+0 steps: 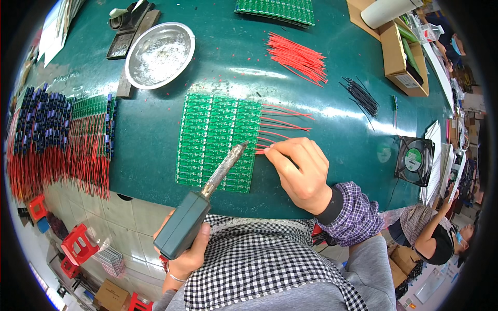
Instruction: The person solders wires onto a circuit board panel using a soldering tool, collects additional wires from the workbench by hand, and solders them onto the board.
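A panel of green circuit boards [218,140] lies flat on the table in front of me. Several red wires [285,124] stick out from its right edge. My left hand [189,254] is wrapped round the dark green handle of a soldering iron [220,173], whose tip reaches over the panel's right part. Beside that edge, my right hand [301,171] pinches a red wire between thumb and forefinger, its end at the board close to the iron's tip. Whether the tip touches the board I cannot tell.
Loose red wires [296,58] and black wires [361,97] lie farther back. A metal bowl [132,62] stands at the back left, near wired boards [88,135]. At right are a small fan [415,160] and a cardboard box [410,80]. Another person [430,233] is at far right.
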Available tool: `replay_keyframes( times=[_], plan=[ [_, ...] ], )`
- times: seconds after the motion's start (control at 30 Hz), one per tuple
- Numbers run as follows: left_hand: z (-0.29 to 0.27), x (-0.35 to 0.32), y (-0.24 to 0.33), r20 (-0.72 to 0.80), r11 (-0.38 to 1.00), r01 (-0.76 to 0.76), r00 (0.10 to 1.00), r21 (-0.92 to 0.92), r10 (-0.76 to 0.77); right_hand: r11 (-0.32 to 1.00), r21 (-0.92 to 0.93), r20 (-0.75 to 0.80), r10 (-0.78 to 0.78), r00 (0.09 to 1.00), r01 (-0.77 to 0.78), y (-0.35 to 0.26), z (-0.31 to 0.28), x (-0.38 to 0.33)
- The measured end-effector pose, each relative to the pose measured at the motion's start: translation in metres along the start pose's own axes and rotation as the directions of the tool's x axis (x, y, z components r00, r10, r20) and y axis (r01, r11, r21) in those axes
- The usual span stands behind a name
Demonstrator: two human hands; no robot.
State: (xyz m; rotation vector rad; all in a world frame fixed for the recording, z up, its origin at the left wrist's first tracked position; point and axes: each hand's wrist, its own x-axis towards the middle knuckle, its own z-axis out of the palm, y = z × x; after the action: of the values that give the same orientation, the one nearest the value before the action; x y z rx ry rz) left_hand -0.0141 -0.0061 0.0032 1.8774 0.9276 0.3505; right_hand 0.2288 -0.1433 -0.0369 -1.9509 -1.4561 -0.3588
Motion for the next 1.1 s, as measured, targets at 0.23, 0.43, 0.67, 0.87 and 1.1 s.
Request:
replay_keyframes(
  times=[0.23, 0.43, 0.67, 0.87, 1.1],
  plan=[
    [-0.0004, -0.0024, -0.0037, -0.002, 0.999, -0.032, 0.999, -0.003, 0.032, 1.000, 0.008, 0.033, 0.029, 0.999, -0.030, -0.0040, -0.0014, -0.0061],
    [-0.0003, -0.0033, -0.0053, 0.024, 0.999, -0.030, 0.999, -0.012, 0.030, 0.999, -0.018, 0.052, 0.046, 0.998, -0.045, -0.0051, -0.0024, -0.0062],
    [0.0006, -0.0019, -0.0056, 0.050, 0.998, -0.056, 0.997, -0.008, 0.056, 0.999, -0.014, 0.059, 0.052, 0.997, -0.051, -0.0051, -0.0027, -0.0071],
    [0.0014, -0.0025, -0.0031, 0.049, 0.997, -0.076, 0.996, 0.018, 0.075, 0.998, -0.014, 0.069, 0.055, 0.996, -0.054, -0.0051, -0.0024, -0.0078],
    [-0.0028, -0.0045, -0.0005, 0.059, 0.998, -0.047, 0.997, 0.036, 0.045, 0.996, 0.013, 0.054, 0.086, 0.995, -0.087, -0.0076, -0.0032, -0.0046]
  ],
)
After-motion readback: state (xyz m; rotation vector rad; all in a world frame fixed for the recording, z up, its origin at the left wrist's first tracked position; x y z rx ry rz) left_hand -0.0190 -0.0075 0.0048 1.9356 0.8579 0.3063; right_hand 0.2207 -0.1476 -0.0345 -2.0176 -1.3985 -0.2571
